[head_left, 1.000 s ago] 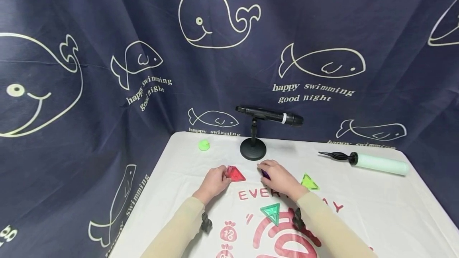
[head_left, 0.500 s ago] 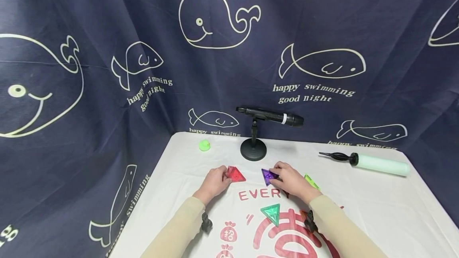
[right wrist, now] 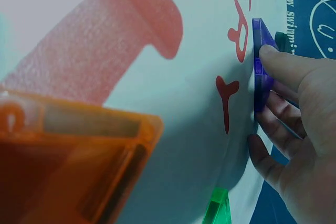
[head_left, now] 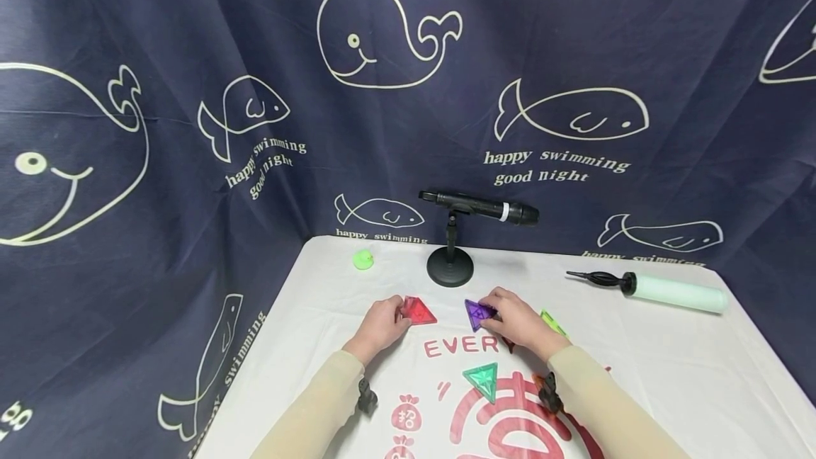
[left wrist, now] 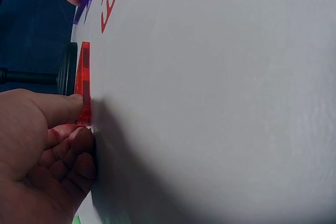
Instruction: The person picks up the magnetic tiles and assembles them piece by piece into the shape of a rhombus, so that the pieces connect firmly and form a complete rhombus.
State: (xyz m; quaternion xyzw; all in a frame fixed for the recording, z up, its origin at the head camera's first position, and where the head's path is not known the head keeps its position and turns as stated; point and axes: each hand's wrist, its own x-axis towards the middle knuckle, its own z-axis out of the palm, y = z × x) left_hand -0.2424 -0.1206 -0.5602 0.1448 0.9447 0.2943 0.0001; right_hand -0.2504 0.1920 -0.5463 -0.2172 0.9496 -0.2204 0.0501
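Note:
Near the middle of the white-covered table, my left hand (head_left: pixel 381 323) pinches the left corner of a red translucent triangular magnetic tile (head_left: pixel 419 311) that lies flat. Its thumb (left wrist: pixel 65 107) is on the tile in the left wrist view, with the other fingers curled below. To the right, a purple triangular magnetic tile (head_left: pixel 474 314) is held at its right side by my right hand (head_left: pixel 519 321). In the right wrist view, the thumb (right wrist: pixel 283 64) presses this purple tile's near face, and fingertips are behind it. A gap separates the red and purple tiles.
A teal triangular tile (head_left: pixel 484 380) lies nearer me. A lime tile (head_left: pixel 554 323) is partly behind my right wrist, and an orange tile (right wrist: pixel 68 156) sits below it. Farther back are a microphone stand (head_left: pixel 450 265), a green toy duck (head_left: pixel 363 259) and a hand pump (head_left: pixel 678 293).
My right hand has shifted to the right, uncovering more of the purple tile and covering part of the lime one. The left hand and red tile have stayed put.

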